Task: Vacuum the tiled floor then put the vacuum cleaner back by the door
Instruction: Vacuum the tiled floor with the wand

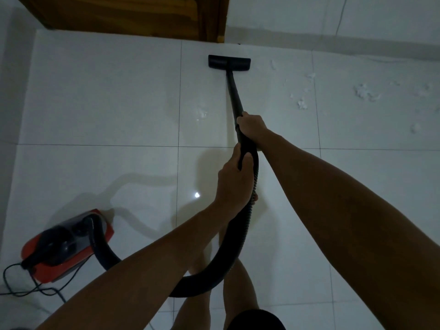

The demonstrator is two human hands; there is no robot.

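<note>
1. Here, the right hand (251,126) sits at centre frame, fingers wrapped around the black wand (234,96); it is the hand farther up the tube, nearer the floor head.
2. Just below it, the left hand (234,179) curls around the bend where the wand meets the ribbed hose (240,234), so both hands have a firm hold of the same tube.
3. The wand's long axis runs from the hands toward the top of the frame, leaning slightly left, and ends at the flat floor head (229,62), which lies on the tiled floor (107,103) close to the wooden door (123,15) at upper left-centre.
4. White debris scraps (364,91) are scattered to the right of the floor head, in the upper right of the frame, with a small patch (202,113) left of the wand. Reaching the main scatter likely means swinging the head rightward, the right hand steering.
5. The hose loops down past the person's legs and back to the red vacuum cleaner body (69,244) at lower left, its power cord (14,277) trailing off the left edge.
6. Vacuuming looks unfinished; the return to the door comes later.
</note>
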